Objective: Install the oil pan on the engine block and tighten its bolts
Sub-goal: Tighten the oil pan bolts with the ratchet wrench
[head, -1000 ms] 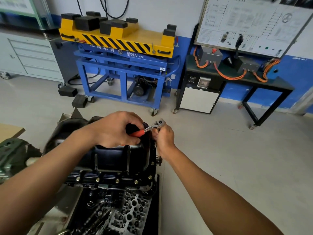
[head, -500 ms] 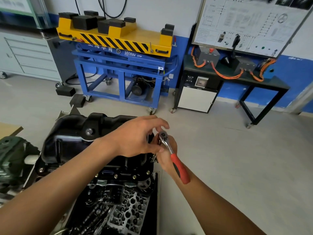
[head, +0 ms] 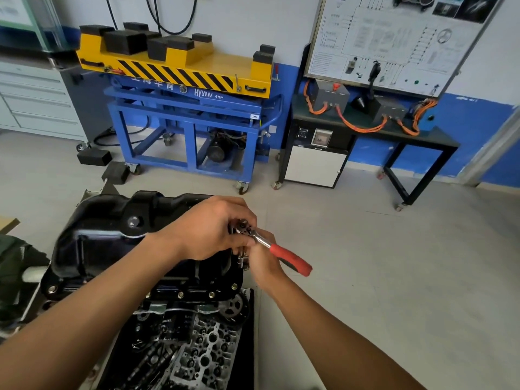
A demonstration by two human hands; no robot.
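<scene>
Black and glossy, the oil pan (head: 112, 223) sits on top of the engine block (head: 168, 305), low and left of centre in your view, with a row of bolts (head: 180, 293) showing along its near flange. Both your hands meet at the pan's far right corner. Your left hand (head: 208, 229) reaches across the pan, its fingers (head: 239, 218) curled down over the head of the ratchet (head: 289, 258). Your right hand (head: 264, 263) sits just beneath, fingers bent round the metal shaft under that head. How hard it grips is hidden by the left hand. The red handle sticks out free to the right, above your right wrist. The bolt under the tool is covered by your hands.

Below the block, an exposed cylinder head (head: 205, 350) fills the near edge. Across the floor stand a blue lift cart (head: 191, 130) with a yellow striped top, loose black blocks (head: 94, 157), and a black bench (head: 422, 136) with orange cables.
</scene>
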